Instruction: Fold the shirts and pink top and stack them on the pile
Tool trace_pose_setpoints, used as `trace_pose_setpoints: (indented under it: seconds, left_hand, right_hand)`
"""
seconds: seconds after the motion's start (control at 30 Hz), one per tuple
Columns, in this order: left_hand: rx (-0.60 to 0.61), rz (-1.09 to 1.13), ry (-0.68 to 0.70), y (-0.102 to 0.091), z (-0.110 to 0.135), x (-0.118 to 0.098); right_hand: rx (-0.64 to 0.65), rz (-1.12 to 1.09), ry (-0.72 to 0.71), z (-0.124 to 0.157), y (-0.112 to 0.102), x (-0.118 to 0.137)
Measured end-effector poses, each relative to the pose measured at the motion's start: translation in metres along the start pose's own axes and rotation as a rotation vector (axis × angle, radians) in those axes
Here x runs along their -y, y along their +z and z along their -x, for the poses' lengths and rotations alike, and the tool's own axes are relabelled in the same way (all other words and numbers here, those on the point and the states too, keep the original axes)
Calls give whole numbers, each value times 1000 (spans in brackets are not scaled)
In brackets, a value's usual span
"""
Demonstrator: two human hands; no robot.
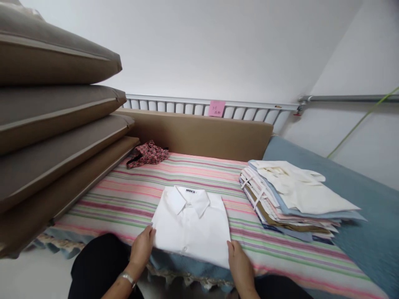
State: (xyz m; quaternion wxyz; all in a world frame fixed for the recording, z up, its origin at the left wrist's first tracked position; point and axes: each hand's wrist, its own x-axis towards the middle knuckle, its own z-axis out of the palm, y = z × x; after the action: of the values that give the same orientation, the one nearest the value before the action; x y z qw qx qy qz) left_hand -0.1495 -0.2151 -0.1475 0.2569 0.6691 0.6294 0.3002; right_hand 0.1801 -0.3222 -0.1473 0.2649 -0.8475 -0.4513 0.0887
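A folded white collared shirt (pixel 191 222) lies on the striped bedsheet (pixel 131 195), collar away from me. My left hand (pixel 141 248), with a bracelet at the wrist, rests against the shirt's lower left edge, its fingers curled onto the fabric. At the lower right corner my right hand (pixel 240 265) touches the shirt, thumb at its edge. Neither hand lifts the shirt off the sheet.
A stack of folded shirts (pixel 293 199) sits to the right on a blue cover (pixel 368 220). Several brown cushions (pixel 52 124) are piled at the left. A crumpled red patterned cloth (pixel 148 153) lies near the tan headboard (pixel 199 133), and a white rail carries a pink note (pixel 216 108).
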Motion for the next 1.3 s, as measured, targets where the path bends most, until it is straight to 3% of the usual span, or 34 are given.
trace_pose_setpoints:
  seconds: [0.17,0.27,0.37,0.53,0.77,0.9,1.03,1.1,1.17,1.3]
  left_hand:
    - [115,446,-151,-5,-7,7]
    - [167,506,-235,-11,-9,5]
    - [220,527,-280,-13,-10,1]
    - [208,462,-256,-9,-13,-2]
    - [-14,194,-98,-8,-4,-7]
    - [-21,14,-119,-5,6,-6]
    - [-4,-89,-112,-11,7,-10]
    - [-47,-136,-30,-17,4,-13]
    - [-120,-171,154,-18,0,-18]
    - [-183,-264,504,2,-15,-27]
  right_hand:
    - [65,-119,-9,-6,-9,-3]
    - [89,-191,55,-13,-18,3]
    - [118,-125,75,-19,-21,9]
    - [158,35,32,-23,-17,10]
    - [172,223,58,-19,-20,18]
    - [183,310,64,-15,-20,24]
    - [181,258,34,-17,-22,21]
    - [167,186,11,-19,-26,17]
    - [109,96,-24,-22,-32,14]
    - [-6,-25,-97,-35,-46,25]
